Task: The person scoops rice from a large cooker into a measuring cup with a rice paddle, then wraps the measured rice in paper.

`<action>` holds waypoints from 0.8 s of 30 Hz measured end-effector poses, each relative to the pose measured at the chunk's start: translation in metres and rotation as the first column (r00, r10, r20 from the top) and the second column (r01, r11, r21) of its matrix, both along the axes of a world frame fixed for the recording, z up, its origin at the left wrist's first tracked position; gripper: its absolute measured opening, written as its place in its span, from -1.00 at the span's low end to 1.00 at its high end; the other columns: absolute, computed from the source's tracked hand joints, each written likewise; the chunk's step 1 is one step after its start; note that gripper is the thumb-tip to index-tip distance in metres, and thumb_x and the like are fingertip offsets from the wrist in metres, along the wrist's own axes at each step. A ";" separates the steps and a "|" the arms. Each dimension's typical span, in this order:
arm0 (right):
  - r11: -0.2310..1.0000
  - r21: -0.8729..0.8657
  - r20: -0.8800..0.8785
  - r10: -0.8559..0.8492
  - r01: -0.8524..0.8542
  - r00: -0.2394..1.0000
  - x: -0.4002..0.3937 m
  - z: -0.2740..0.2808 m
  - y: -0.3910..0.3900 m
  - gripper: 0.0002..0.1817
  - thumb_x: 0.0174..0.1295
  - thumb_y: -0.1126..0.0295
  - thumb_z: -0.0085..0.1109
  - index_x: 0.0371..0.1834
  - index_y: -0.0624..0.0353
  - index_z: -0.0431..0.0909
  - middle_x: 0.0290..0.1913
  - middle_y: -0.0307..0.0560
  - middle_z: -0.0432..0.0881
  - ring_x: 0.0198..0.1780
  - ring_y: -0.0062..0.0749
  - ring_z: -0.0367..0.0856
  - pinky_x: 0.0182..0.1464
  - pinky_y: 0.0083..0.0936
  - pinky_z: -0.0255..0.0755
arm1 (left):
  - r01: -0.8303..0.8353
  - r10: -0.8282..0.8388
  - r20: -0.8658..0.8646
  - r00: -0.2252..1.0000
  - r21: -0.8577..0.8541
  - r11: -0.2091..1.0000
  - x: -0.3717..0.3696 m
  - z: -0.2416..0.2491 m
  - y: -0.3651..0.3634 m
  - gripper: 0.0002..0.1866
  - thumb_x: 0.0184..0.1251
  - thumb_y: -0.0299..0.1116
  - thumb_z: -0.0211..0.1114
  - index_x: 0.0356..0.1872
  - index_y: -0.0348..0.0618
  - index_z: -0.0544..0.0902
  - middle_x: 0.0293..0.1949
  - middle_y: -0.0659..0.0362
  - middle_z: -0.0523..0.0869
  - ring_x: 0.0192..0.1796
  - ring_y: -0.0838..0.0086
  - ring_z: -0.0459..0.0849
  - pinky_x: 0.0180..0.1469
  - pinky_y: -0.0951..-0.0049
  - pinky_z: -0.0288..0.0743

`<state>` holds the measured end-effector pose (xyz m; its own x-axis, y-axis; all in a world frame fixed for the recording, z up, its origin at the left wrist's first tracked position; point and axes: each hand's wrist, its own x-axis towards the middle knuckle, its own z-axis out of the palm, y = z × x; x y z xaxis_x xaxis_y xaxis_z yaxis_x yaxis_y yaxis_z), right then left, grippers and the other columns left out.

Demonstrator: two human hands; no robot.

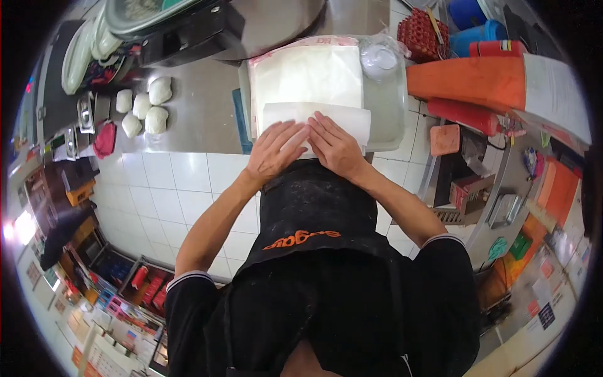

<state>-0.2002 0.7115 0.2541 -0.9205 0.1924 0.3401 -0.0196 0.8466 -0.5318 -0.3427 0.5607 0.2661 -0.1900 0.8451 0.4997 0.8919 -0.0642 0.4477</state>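
My left hand (275,148) and my right hand (336,144) lie side by side on the near edge of a white sheet (349,120), fingers stretched out and tips pointing inward. Nothing is gripped in either hand. The sheet looks folded over or rolled at this near edge; whether it is paper or thin dough I cannot tell. Beyond it a larger flat white sheet (306,74) spreads out over a pink-printed wrapping (326,41). Both lie on a pale tray (388,119) at the counter's front edge, close to my black apron (317,201).
Several white dough lumps (141,108) sit on the steel counter (204,107) at left. A blue cloth (241,119) lies beside the tray. A plastic-wrapped round thing (379,61) rests on its far right corner. A large black appliance (188,38) stands behind. Red crates (422,36) are at right.
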 end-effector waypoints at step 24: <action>0.994 -0.092 0.746 0.033 0.054 0.665 -0.055 0.006 0.084 -0.76 -0.05 0.37 0.41 -0.36 0.22 0.58 -0.27 0.10 0.66 -0.15 0.02 0.68 -0.15 -0.13 0.54 | -0.051 0.185 0.062 0.981 -0.833 0.551 -0.077 0.000 0.096 -0.73 -0.31 -0.39 0.59 -0.48 -0.17 0.73 -0.44 0.00 0.74 -0.35 0.08 0.74 -0.24 0.22 0.62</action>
